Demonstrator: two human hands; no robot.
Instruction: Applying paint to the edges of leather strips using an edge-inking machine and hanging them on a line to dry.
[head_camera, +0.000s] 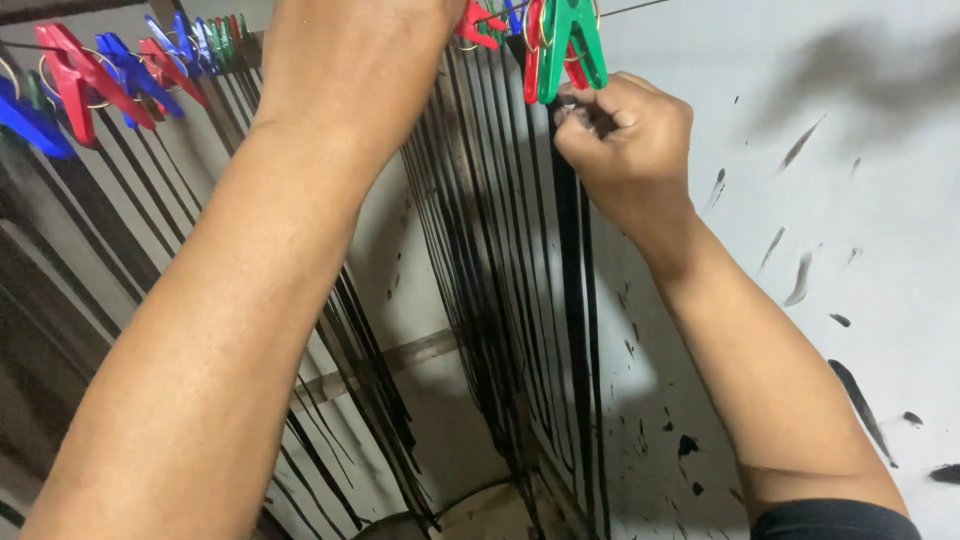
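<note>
Hanging long black strips from a line of coloured pegs.
The right hand (620, 135) pinches the top of a flat black strip (570, 300) just under a green peg (568, 45); the glossy, dark strip drops straight down beside the spattered wall (880, 250). The left hand (350, 50) is raised, its grip out of sight.

Light was even and fairly bright, falling from the front onto the pale wall (880, 250), where a soft blurred shadow smeared the upper right of the frame. The near left forearm (230, 330) looked soft and slightly overexposed; the lower left stayed dim and murky.
</note>
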